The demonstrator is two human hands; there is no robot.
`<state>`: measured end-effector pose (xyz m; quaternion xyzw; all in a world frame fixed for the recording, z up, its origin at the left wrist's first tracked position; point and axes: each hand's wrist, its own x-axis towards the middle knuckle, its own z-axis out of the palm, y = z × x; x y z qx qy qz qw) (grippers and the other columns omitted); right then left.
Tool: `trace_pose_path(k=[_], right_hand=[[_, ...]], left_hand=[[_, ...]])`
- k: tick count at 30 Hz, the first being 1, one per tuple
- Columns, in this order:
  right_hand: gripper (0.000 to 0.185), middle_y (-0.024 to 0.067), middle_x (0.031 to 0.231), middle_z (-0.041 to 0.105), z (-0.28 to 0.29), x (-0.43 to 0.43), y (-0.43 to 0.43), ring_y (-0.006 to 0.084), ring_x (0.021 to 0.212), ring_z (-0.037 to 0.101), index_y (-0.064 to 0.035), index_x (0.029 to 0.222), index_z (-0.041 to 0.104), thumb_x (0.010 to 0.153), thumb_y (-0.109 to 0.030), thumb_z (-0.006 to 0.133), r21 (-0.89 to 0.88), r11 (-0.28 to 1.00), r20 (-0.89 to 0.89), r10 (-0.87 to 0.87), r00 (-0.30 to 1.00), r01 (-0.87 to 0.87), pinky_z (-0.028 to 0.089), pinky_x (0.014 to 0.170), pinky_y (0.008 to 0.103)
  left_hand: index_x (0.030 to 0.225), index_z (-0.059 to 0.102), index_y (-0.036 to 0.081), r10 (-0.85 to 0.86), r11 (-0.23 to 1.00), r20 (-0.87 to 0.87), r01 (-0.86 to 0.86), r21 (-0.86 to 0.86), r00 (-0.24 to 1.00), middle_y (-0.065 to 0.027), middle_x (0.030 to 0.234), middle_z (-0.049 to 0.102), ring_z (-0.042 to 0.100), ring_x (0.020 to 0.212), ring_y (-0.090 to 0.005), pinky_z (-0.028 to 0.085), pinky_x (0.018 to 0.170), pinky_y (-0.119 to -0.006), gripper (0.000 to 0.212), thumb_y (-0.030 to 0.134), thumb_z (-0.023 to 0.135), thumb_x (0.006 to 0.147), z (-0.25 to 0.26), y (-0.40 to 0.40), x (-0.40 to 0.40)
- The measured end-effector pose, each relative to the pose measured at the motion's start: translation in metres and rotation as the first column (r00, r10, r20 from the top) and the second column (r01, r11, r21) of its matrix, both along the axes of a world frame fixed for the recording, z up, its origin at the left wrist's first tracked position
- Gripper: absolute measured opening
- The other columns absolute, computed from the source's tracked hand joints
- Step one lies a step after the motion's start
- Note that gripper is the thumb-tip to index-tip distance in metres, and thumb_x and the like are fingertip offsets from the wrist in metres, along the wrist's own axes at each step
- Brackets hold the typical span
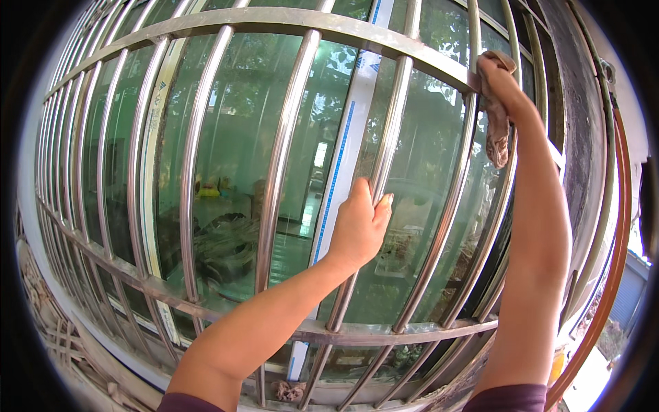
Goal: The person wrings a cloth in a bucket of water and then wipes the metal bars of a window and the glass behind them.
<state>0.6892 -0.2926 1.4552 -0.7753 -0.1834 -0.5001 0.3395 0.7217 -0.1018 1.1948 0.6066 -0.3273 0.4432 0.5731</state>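
Observation:
My left hand (362,226) is wrapped around an upright metal bar (394,123) of a window grille, its thumb and fingers closed on the tube. Higher up on the right, my right hand (499,82) grips a dirty, damp-looking cloth (497,136) against the end of the grille's upper crossbar (432,59). Part of the cloth hangs down beside the bars, and some bunches above the fingers. Behind the grille stand green-tinted window panes (237,129) that reflect trees and my surroundings. The palm side of my right hand is hidden.
A lower crossbar (370,336) runs across the grille. A second crumpled cloth (288,390) lies on the sill behind the bars. On the right, a thin pipe (600,216) and an orange hose (620,206) run along the wall. Piled debris (62,335) lies at lower left.

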Motion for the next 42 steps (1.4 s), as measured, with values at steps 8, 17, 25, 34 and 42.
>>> trace_pose_path(k=[8,17,25,34,42], right_hand=[[0.051,0.0179,0.087,0.059,-0.030,0.026,-0.004,0.0343,0.081,0.057,-0.0050,0.091,0.058,0.068,-0.050,0.057,0.415,0.849,0.599,-0.526,0.603,0.328,0.045,0.072,0.0401],[0.064,0.0289,0.099,0.052,0.025,0.016,0.021,0.0376,0.097,0.050,0.0160,0.111,0.028,0.071,-0.030,0.048,-0.180,0.691,0.338,-0.625,0.704,0.700,0.041,0.083,0.0396],[0.053,0.0187,0.104,0.054,0.073,0.021,0.066,0.0331,0.099,0.051,-0.0054,0.112,0.040,0.070,-0.033,0.056,0.248,0.583,0.222,-0.811,0.541,0.773,0.041,0.083,0.0386],[0.052,0.0214,0.086,0.059,0.134,0.031,0.002,0.0312,0.083,0.058,0.0066,0.093,0.052,0.060,-0.032,0.058,-0.094,0.693,0.272,-0.673,0.688,0.715,0.044,0.072,0.0336],[0.036,0.0089,0.065,0.053,0.055,0.016,0.012,0.0158,0.062,0.050,0.0081,0.079,0.054,0.064,-0.025,0.054,-0.189,0.812,0.151,-0.532,0.833,0.553,0.039,0.055,0.0303]], left_hand=[[0.078,0.036,0.000,-0.037,0.999,0.012,0.037,-0.023,0.999,-0.0163,0.060,0.049,0.051,0.054,-0.0306,0.038,0.048,-0.037,0.022,0.015,0.051,0.081,0.000,0.002,-0.002],[0.085,0.041,0.001,-0.110,0.994,-0.085,0.112,0.021,0.990,-0.0093,0.057,0.049,0.049,0.049,-0.0198,0.039,0.046,-0.031,0.019,0.015,0.053,0.081,0.000,0.004,0.000],[0.080,0.040,0.003,-0.296,0.955,-0.085,0.296,-0.003,0.951,-0.0049,0.053,0.042,0.042,0.045,-0.0138,0.033,0.042,-0.029,0.016,0.016,0.049,0.083,-0.003,0.008,0.001],[0.080,0.039,0.001,-0.278,0.960,-0.070,0.278,-0.018,0.958,-0.0088,0.052,0.042,0.044,0.045,-0.0197,0.034,0.043,-0.032,0.018,0.015,0.051,0.082,-0.005,0.005,0.001],[0.081,0.040,0.001,-0.246,0.969,-0.072,0.245,-0.011,0.967,-0.0102,0.055,0.047,0.049,0.048,-0.0202,0.037,0.045,-0.032,0.019,0.016,0.052,0.082,-0.005,0.007,0.003]])
